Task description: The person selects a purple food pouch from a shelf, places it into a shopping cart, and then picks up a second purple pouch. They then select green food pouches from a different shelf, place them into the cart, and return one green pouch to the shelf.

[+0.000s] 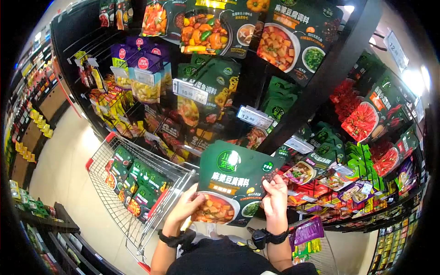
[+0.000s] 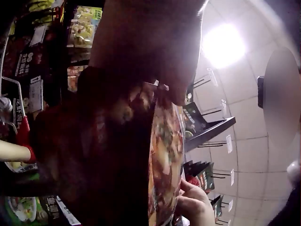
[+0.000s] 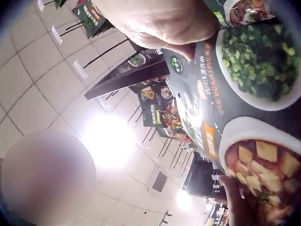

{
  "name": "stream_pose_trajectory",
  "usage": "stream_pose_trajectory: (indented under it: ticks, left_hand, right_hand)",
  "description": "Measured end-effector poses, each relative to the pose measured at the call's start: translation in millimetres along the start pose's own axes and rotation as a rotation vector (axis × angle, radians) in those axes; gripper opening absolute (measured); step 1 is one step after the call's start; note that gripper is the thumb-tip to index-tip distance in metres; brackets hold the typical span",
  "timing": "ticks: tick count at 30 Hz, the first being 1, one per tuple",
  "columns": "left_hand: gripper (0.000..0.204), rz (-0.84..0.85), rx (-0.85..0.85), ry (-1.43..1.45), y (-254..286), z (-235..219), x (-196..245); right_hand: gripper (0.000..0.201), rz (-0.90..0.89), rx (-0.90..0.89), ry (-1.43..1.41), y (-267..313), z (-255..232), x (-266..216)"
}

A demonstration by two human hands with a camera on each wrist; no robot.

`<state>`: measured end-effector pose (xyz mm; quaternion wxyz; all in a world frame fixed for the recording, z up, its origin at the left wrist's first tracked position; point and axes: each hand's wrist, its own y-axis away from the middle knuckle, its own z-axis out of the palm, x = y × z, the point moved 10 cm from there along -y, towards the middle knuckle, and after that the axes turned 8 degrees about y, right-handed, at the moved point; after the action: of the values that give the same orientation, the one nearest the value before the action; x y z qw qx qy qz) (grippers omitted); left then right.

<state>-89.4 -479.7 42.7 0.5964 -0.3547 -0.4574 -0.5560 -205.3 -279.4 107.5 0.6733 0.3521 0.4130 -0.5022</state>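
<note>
A dark green pouch of mapo tofu seasoning, printed with a bowl of tofu, is held up in front of the body. My left hand grips its lower left edge, the thumb lying over the front. At the upper right edge, my right hand pinches the pouch between thumb and fingers. The right wrist view shows the printed front close up, with the left fingertips at the far edge. In the left wrist view the pouch is mostly in deep shadow, and the right hand shows beyond it.
A wire shopping cart with several green pouches stands at left. Ahead, a dark shelf post rises among hanging seasoning pouches and price tags. Purple and green packets lie low at right. An aisle floor runs left.
</note>
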Motion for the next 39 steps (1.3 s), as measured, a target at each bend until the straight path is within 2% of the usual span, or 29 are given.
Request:
stream_pose_trajectory:
  ticks: [2,4,6,8,10,12,13,16,17,18,20,23,25,26,28,30,32,35,36,39]
  left_hand:
    - [0.029,-0.113,0.072,0.076,5.0,2.2,-7.7]
    - [0.027,0.078,0.126,0.008,-2.3,-0.9,-8.6]
    - [0.023,0.142,0.225,-0.041,0.7,-2.1,-7.0]
    - [0.022,0.142,0.227,-0.02,3.4,-0.6,-8.1]
    - [0.021,0.215,0.252,0.083,2.8,-0.9,-7.9]
    - [0.021,0.247,0.229,0.003,6.3,4.1,8.7]
    - [0.021,0.267,0.244,0.018,8.2,3.5,15.7]
    - [0.021,0.314,0.266,0.097,11.6,0.9,28.1]
    - [0.021,0.327,0.269,0.13,12.4,1.1,32.0]
    - [0.021,0.333,0.271,0.161,13.5,3.2,39.3]
    - [0.021,0.338,0.277,0.226,16.5,7.7,53.6]
    - [0.021,0.312,0.251,0.22,16.4,6.1,55.0]
    - [0.021,0.295,0.25,0.246,16.1,5.7,54.0]
    - [0.021,0.3,0.262,0.254,16.8,4.5,54.0]
    - [0.022,0.315,0.282,0.267,17.2,3.4,56.3]
    - [0.023,0.325,0.308,0.274,17.4,2.0,62.1]
    - [0.024,0.362,0.308,0.231,18.1,-2.9,68.0]
    - [0.026,0.39,0.263,0.228,20.4,0.2,78.1]
    - [0.027,0.384,0.251,0.223,21.1,0.9,80.7]
    - [0.036,0.381,0.232,0.162,22.3,1.0,83.4]
  right_hand:
    - [0.035,0.032,-0.011,0.005,2.2,0.4,6.4]
    - [0.035,0.052,-0.023,0.019,-2.5,0.2,8.8]
    - [0.035,0.033,-0.008,0.016,-3.5,-6.1,12.4]
    - [0.034,0.039,-0.055,0.087,1.9,1.8,2.8]
    - [0.036,0.004,-0.075,0.161,3.2,4.0,-4.1]
    - [0.038,-0.015,-0.111,0.175,8.4,13.6,-14.1]
    - [0.045,0.029,-0.136,0.191,10.2,9.3,-8.3]
    - [0.056,-0.029,-0.232,0.333,19.2,15.2,-9.5]
    - [0.064,-0.032,-0.284,0.456,23.9,21.8,-11.0]
    - [0.063,0.011,-0.305,0.562,26.4,20.0,-5.8]
    - [0.064,0.058,-0.43,0.568,29.5,25.8,4.5]
    - [0.062,0.131,-0.461,0.575,31.6,23.5,20.5]
    - [0.058,0.23,-0.547,0.553,31.3,19.0,39.0]
    - [0.053,0.213,-0.546,0.488,28.5,16.9,43.7]
    - [0.048,0.238,-0.382,0.407,25.4,13.1,43.4]
    - [0.051,0.232,-0.3,0.331,25.3,18.9,41.7]
    - [0.055,0.236,-0.322,0.414,28.1,26.6,39.6]
    - [0.059,0.194,-0.453,0.521,27.3,34.7,39.6]
    - [0.061,0.197,-0.39,0.522,28.9,35.1,34.4]
    - [0.061,0.056,-0.357,0.473,30.0,46.4,18.4]
